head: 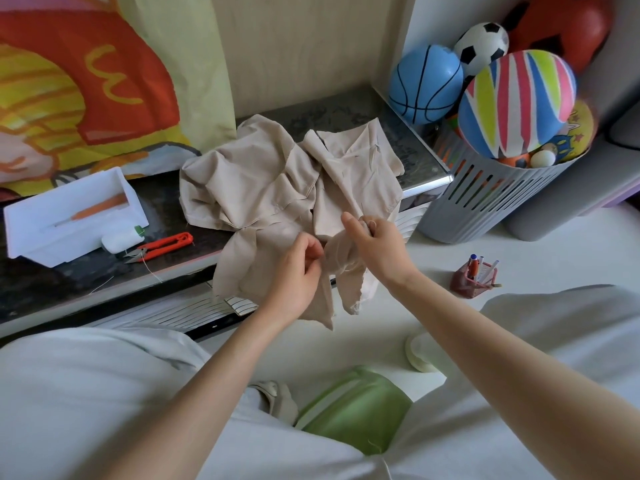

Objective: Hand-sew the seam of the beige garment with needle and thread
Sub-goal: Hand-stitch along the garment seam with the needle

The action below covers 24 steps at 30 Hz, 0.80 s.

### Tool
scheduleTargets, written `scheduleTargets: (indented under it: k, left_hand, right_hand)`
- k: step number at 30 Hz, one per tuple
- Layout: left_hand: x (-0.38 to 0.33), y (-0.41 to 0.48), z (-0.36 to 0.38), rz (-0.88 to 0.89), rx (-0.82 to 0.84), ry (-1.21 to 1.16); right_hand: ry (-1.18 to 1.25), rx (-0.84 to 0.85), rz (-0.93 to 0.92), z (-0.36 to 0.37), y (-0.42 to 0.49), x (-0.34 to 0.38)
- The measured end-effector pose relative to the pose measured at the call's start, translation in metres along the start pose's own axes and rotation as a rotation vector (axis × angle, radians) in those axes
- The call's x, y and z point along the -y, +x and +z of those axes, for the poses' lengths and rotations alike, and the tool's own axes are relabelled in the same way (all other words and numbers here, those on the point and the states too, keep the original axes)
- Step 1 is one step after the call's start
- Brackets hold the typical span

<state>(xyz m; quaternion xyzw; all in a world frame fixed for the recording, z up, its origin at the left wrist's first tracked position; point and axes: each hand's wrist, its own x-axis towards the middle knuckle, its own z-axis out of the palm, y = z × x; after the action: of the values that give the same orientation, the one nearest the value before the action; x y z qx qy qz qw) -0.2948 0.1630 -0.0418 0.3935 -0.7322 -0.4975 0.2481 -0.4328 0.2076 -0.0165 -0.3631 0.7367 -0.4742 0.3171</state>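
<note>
The beige garment (270,181) lies crumpled on a low dark table (69,282), with its lower part hanging over the front edge. My left hand (298,275) pinches the hanging fabric near the seam with curled fingers. My right hand (374,244) grips a bunched fold of the same fabric just to the right, thumb raised. A thin pale thread (346,268) loops between the two hands. The needle is too small to make out.
Orange thread snips (162,245) and a white spool (121,239) lie left of the garment, beside a white box (69,216). A grey basket (498,192) full of balls stands at right. A small pen holder (474,278) sits on the floor. A green stool (353,410) is below.
</note>
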Motion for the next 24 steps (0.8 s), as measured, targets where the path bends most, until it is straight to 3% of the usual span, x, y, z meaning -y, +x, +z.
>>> scheduleTargets:
  k: [7, 16, 20, 24]
  left_hand:
    - [-0.017, -0.004, 0.003, -0.143, -0.031, -0.253]
    - [-0.008, 0.001, -0.007, -0.083, -0.177, 0.046]
    - [-0.007, 0.003, -0.020, -0.237, -0.018, -0.353]
    - [0.002, -0.002, -0.028, -0.340, 0.136, -0.478]
  right_hand:
    - [0.038, 0.034, -0.014, 0.007, -0.006, 0.008]
    - [0.021, 0.024, -0.020, 0.009, -0.002, 0.009]
    - [0.019, -0.001, 0.011, 0.008, 0.000, 0.008]
    - [0.032, -0.010, 0.015, 0.004, 0.003, 0.011]
